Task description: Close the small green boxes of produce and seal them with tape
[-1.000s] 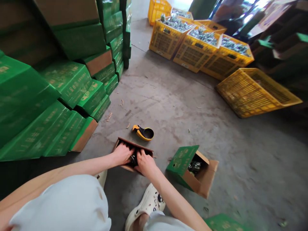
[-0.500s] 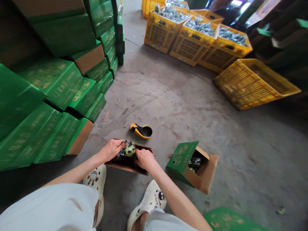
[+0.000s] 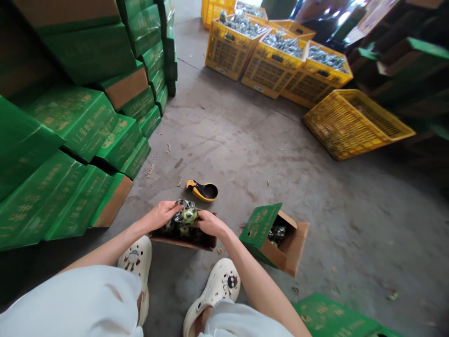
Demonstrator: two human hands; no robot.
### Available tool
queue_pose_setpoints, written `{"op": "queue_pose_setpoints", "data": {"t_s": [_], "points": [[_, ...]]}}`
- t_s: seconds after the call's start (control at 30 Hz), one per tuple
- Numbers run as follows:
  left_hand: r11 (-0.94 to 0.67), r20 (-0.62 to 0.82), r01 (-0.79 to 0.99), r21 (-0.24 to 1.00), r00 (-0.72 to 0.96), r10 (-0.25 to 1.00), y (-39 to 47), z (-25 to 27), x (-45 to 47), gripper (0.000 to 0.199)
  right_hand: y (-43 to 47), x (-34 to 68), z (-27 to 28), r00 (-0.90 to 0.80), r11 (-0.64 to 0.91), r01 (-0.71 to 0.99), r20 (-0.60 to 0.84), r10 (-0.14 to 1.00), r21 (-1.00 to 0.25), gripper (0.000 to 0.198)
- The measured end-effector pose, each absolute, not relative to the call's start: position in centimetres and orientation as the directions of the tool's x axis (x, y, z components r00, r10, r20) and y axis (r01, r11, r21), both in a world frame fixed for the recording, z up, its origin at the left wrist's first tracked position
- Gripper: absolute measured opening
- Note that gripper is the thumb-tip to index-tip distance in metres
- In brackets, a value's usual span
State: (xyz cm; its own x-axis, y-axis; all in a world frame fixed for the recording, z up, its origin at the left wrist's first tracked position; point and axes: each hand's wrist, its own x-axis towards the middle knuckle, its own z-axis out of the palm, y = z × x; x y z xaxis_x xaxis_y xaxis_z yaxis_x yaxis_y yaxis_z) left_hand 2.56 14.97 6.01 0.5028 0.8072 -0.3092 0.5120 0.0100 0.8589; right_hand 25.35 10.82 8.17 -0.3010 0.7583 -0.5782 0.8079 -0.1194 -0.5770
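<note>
Between my feet stands an open cardboard box (image 3: 185, 243), with dark, shiny-wrapped contents inside. A bundle of green produce in clear plastic (image 3: 187, 214) is held at the box's far edge; its exact kind is hard to tell. My left hand (image 3: 162, 215) grips the bundle's left side, thumb and fingers closed on the plastic. From the right, my right hand (image 3: 211, 223) pinches the other side, its fingertips partly hidden. Just beyond the box lies a yellow and black tape dispenser (image 3: 205, 191). To the right, a green box (image 3: 257, 232) has open flaps and wrapped produce inside.
Stacked green cartons (image 3: 94, 117) rise on the left. Yellow crates (image 3: 261, 75) full of small wrapped items stand at the back, and another yellow crate (image 3: 336, 128) leans tilted at right. A green carton (image 3: 336, 318) lies at bottom right, near my white clog (image 3: 217, 285).
Both hands stay at the box, with the wrapped bundle turned slightly and more of the box's contents showing. The right hand has shifted a little up and left. The whole view has drifted slightly.
</note>
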Motion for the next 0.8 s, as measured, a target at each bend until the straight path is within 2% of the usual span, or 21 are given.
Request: {"op": "queue_pose_setpoints", "data": {"t_s": [0.07, 0.13, 0.17, 0.2, 0.27, 0.33, 0.37, 0.43, 0.47, 0.5, 0.57, 0.6, 0.67, 0.73, 0.8], "points": [[-0.044, -0.288, 0.477, 0.878, 0.598, 0.748, 14.7, 6.1, 2.4, 0.047, 9.7, 26.7, 8.6, -0.325, -0.312, 0.616, -0.594, 0.736, -0.723, 0.040], [-0.101, -0.245, 0.401, 0.911, 0.720, 0.649, 14.2, 6.0, 2.5, 0.039, 8.2, 27.8, 9.1, -0.332, -0.521, 0.292, -0.595, 0.732, -0.802, 0.048], [-0.131, -0.221, 0.362, 0.923, 0.777, 0.590, 13.9, 5.9, 2.7, 0.038, 7.5, 28.1, 9.4, -0.308, -0.564, 0.181, -0.591, 0.746, -0.806, 0.050], [-0.162, -0.202, 0.333, 0.929, 0.823, 0.531, 13.6, 5.8, 3.0, 0.042, 7.0, 28.2, 9.7, -0.265, -0.558, 0.168, -0.582, 0.769, -0.813, 0.051], [-0.226, -0.196, 0.322, 0.920, 0.874, 0.445, 12.9, 5.4, 3.6, 0.057, 6.5, 27.7, 10.1, -0.165, -0.445, 0.377, -0.532, 0.830, -0.812, 0.041], [-0.322, -0.210, 0.368, 0.872, 0.877, 0.432, 12.2, 4.9, 4.3, 0.064, 6.6, 26.5, 10.1, -0.126, -0.255, 0.685, -0.456, 0.881, -0.682, 0.028], [-0.385, -0.211, 0.395, 0.834, 0.873, 0.440, 11.9, 4.6, 4.5, 0.059, 6.8, 25.8, 10.0, -0.131, -0.166, 0.799, -0.437, 0.890, -0.577, 0.028], [-0.520, -0.188, 0.416, 0.746, 0.881, 0.434, 11.6, 4.1, 4.8, 0.039, 7.2, 24.7, 9.4, -0.144, -0.046, 0.922, -0.450, 0.881, -0.385, 0.036], [-0.574, -0.166, 0.405, 0.712, 0.891, 0.423, 11.5, 3.9, 4.8, 0.030, 7.4, 24.5, 9.2, -0.166, -0.005, 0.941, -0.474, 0.865, -0.338, 0.043], [-0.610, -0.146, 0.389, 0.690, 0.901, 0.409, 11.5, 3.7, 4.8, 0.025, 7.5, 24.5, 9.0, -0.206, 0.028, 0.940, -0.501, 0.840, -0.340, 0.052], [-0.642, -0.128, 0.367, 0.673, 0.913, 0.388, 11.7, 3.5, 4.5, 0.023, 7.6, 25.3, 9.1, -0.311, 0.063, 0.890, -0.501, 0.808, -0.451, 0.068], [-0.649, -0.126, 0.362, 0.669, 0.916, 0.381, 11.8, 3.5, 4.4, 0.025, 7.6, 26.0, 9.4, -0.341, 0.065, 0.857, -0.467, 0.816, -0.512, 0.070], [-0.664, -0.123, 0.350, 0.660, 0.923, 0.364, 11.9, 3.4, 4.2, 0.029, 7.5, 27.3, 10.2, -0.299, 0.039, 0.846, -0.413, 0.861, -0.531, 0.058], [-0.671, -0.111, 0.338, 0.660, 0.927, 0.358, 11.9, 3.3, 4.0, 0.033, 7.4, 27.8, 10.8, -0.218, 0.011, 0.911, -0.458, 0.862, -0.412, 0.038], [-0.665, -0.094, 0.332, 0.669, 0.925, 0.367, 11.7, 3.1, 4.0, 0.034, 7.1, 27.1, 10.6, -0.220, 0.070, 0.959, -0.565, 0.795, -0.275, 0.026]]}}
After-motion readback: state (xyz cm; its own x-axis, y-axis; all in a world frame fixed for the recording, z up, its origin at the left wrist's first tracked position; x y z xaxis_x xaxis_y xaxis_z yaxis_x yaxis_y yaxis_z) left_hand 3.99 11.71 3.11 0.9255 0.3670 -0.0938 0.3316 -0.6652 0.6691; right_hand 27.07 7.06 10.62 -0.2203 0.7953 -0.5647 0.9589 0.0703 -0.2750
